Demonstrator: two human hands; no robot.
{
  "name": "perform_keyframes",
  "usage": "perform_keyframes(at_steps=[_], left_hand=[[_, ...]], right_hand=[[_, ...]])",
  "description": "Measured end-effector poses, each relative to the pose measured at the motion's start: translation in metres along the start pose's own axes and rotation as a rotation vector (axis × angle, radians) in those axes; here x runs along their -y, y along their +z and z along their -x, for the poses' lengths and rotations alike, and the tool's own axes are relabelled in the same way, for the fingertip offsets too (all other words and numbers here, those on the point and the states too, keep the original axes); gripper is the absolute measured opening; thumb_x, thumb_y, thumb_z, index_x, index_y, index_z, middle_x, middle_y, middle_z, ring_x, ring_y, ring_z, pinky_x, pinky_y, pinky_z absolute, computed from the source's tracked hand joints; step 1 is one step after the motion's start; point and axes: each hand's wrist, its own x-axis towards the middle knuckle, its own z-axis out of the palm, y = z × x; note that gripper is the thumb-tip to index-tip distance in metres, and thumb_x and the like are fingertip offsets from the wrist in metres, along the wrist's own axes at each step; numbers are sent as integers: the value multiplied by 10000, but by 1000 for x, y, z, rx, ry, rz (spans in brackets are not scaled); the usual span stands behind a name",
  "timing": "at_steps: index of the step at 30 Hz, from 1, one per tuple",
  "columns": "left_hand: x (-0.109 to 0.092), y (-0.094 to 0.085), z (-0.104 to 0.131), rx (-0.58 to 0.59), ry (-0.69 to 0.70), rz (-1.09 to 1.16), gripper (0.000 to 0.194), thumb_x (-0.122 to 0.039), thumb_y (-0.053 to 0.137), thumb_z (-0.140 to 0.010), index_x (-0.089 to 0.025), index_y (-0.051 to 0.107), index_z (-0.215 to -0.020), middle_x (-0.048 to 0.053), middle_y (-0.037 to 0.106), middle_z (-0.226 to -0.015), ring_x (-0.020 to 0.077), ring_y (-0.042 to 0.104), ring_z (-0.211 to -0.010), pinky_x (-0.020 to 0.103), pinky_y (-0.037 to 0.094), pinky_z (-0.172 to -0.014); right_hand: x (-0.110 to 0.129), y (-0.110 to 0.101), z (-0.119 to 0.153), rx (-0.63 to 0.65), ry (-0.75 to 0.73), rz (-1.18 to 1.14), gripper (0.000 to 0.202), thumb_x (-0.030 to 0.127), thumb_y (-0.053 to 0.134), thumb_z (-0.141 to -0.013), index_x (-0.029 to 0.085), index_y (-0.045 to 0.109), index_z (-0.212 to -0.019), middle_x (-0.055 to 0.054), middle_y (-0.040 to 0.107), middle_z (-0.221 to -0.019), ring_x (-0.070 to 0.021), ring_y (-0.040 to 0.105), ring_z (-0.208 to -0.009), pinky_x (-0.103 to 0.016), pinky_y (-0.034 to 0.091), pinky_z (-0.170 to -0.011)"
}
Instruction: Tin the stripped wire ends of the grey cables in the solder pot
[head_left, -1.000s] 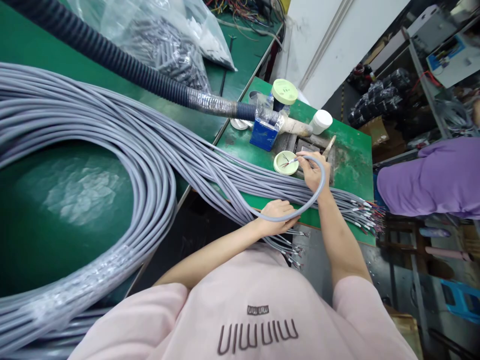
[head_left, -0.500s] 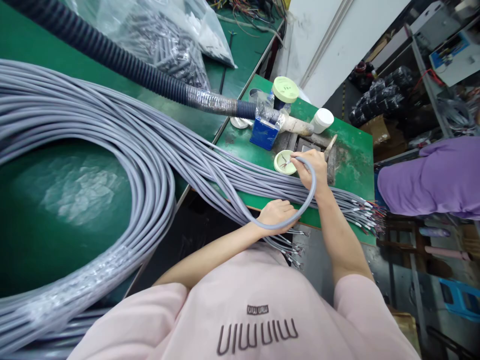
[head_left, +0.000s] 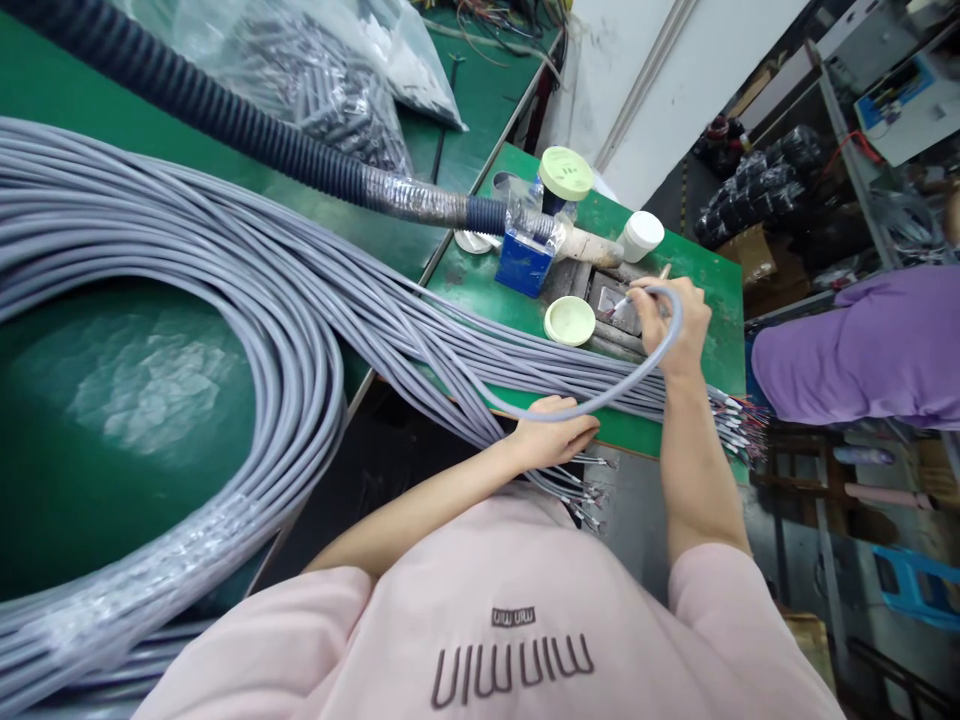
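Note:
My right hand (head_left: 679,325) pinches a grey cable (head_left: 630,385) close to its stripped end. The thin bare-ended wires reach over the shiny silver surface of a solder pot (head_left: 609,302). From that hand the cable bends back in a loop towards the big bundle. My left hand (head_left: 553,435) lies at the table's front edge under this loop, its fingers loosely apart; the cable crosses over it, and part of the hand is hidden. Left of the pot stands a small pale-yellow round dish (head_left: 570,321). The grey cable bundle (head_left: 420,325) runs between my hands and the dish.
A ribbed black hose (head_left: 300,150) ends above the pot, beside a blue box (head_left: 523,263). A white tub (head_left: 642,235) and a yellow-lidded container (head_left: 565,175) stand behind. Stripped cable ends (head_left: 739,425) lie at the right edge. A person in a purple top (head_left: 862,345) is beyond.
My right hand has moved right, taking the cable's wire end from the pale-yellow dish to the solder pot. The cable loop has shifted along, and my left hand's fingers have spread slightly.

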Motion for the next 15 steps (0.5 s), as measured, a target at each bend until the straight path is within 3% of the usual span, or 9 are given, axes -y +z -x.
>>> perform_keyframes(at_steps=[4, 8, 15], left_hand=[[1, 2, 1, -3, 2, 16, 225, -289, 451, -962, -184, 649, -954, 14, 631, -694, 128, 560, -672, 290, 357, -611], [2, 3, 3, -21, 3, 8, 204, -287, 469, -958, -189, 648, -958, 6, 625, -678, 130, 547, -659, 303, 335, -595], [1, 3, 5, -29, 5, 10, 172, -271, 497, -946, -186, 644, -972, 7, 639, -698, 131, 536, -654, 303, 335, -594]], right_hand=[[-33, -3, -7, 6, 111, 106, 354, 452, 444, -947, 207, 698, -926, -93, 683, -897, -261, 616, -918, -449, 426, -884], [-60, 12, -12, 42, 165, 128, 338, 415, 422, -953, 212, 692, -955, -92, 695, -948, -253, 616, -922, -425, 449, -865], [-71, 32, -20, 79, 223, 169, 338, 393, 391, -963, 211, 670, -1021, -107, 703, -972, -279, 592, -1016, -422, 424, -898]])
